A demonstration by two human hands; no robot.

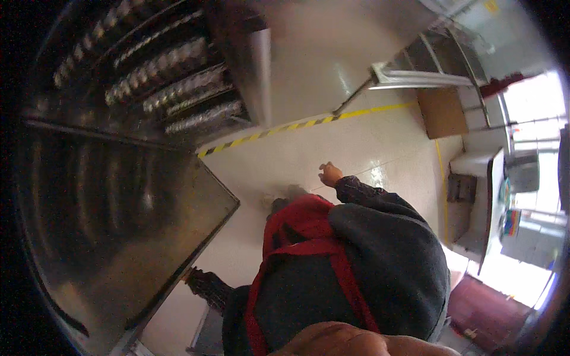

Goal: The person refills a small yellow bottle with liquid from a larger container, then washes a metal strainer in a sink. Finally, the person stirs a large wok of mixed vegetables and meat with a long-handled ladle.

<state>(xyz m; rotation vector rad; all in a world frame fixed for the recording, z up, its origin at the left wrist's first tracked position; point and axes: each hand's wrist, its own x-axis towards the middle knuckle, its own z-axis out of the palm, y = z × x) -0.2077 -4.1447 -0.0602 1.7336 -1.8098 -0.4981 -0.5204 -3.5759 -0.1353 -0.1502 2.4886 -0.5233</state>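
Observation:
My right hand (331, 174) hangs over the pale floor with its fingers apart and slightly curled, and nothing shows in it. At the edge of a large metal door (129, 213) is my left hand (185, 276); most of it is hidden by the door's edge and the dark sleeve, so its grip cannot be seen. The door stands out from a dark cabinet or rack (178, 75) with several rows of blurred, shiny items. I wear a red apron (303, 218) over dark clothes.
Yellow-and-black floor tape (276, 130) runs past the cabinet. A metal-framed rack (423, 79) and a brown box (441, 113) stand at the upper right. Along the right are a white-topped table (492, 209), a grey crate (462, 188) and a dark red surface (485, 311).

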